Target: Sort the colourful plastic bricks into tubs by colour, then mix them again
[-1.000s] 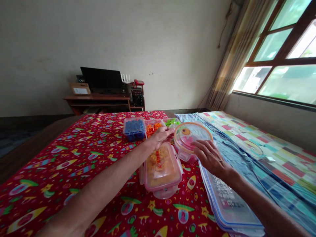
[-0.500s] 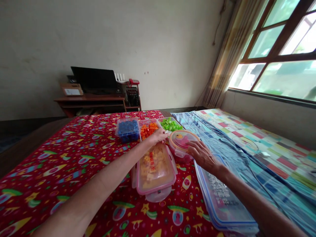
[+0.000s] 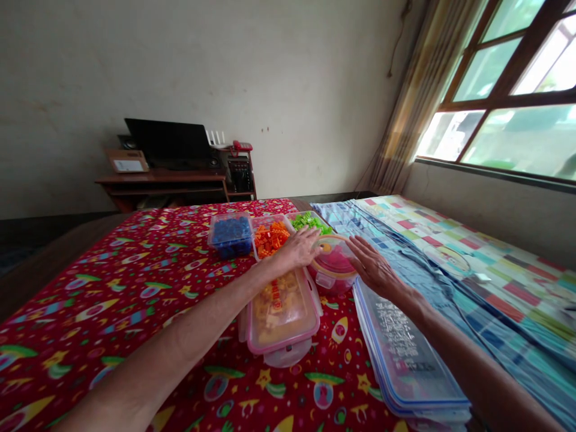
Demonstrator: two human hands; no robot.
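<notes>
A round clear container [image 3: 333,281] with an orange-rimmed lid holds pink pieces. My left hand [image 3: 300,247] is at its left edge, fingers stretched out, above the near edge of the orange bricks. On the container's right edge lies my right hand [image 3: 372,265], its fingers straight and together. Whether either hand presses on the lid is hard to tell. Just below my left wrist sits a pink-rimmed rectangular container [image 3: 283,318] of yellow pieces, its lid on and its side flaps out. Orange bricks [image 3: 269,237] fill an open box behind it.
Blue pieces [image 3: 231,234] fill a clear box at the left, and green pieces [image 3: 310,222] another at the back. Stacked blue-rimmed lids [image 3: 414,354] lie at the right on the red patterned cloth [image 3: 180,336]. A desk with a monitor [image 3: 168,144] stands by the wall.
My left hand has moved right, from the pink-rimmed container's far end to the round container, and its fingers have opened out. My right hand's fingers have straightened at the lid's edge.
</notes>
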